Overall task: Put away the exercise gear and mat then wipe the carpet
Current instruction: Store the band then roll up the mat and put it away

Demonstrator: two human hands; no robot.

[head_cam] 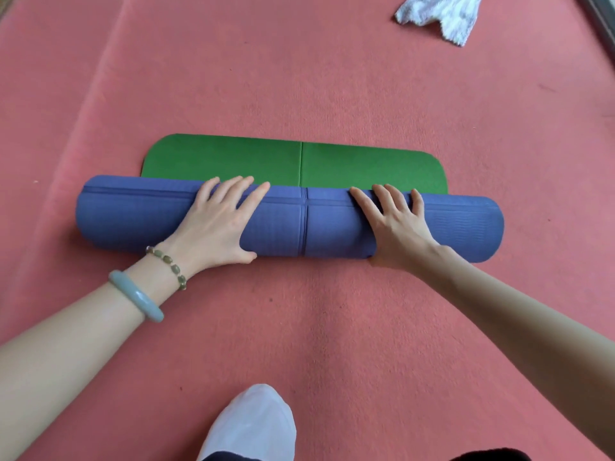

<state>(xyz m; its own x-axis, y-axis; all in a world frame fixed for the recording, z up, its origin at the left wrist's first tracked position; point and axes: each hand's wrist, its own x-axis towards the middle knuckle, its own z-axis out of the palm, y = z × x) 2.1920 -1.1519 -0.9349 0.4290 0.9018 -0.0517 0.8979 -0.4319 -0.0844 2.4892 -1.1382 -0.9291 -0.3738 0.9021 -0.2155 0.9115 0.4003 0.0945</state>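
An exercise mat (133,217), blue outside and green inside, lies across the red carpet (332,94), rolled into a thick tube. A short green end (233,161) still lies flat beyond the roll. My left hand (216,221) presses on top of the roll left of centre, fingers straight and spread. Right of the mat's centre seam, my right hand (396,224) lies flat on the roll with its fingers extended. A crumpled white cloth (442,13) rests on the carpet at the far right.
My foot in a white sock (253,424) stands on the carpet at the bottom centre. A dark frame or edge (604,18) runs along the top right corner. Bare carpet surrounds the mat.
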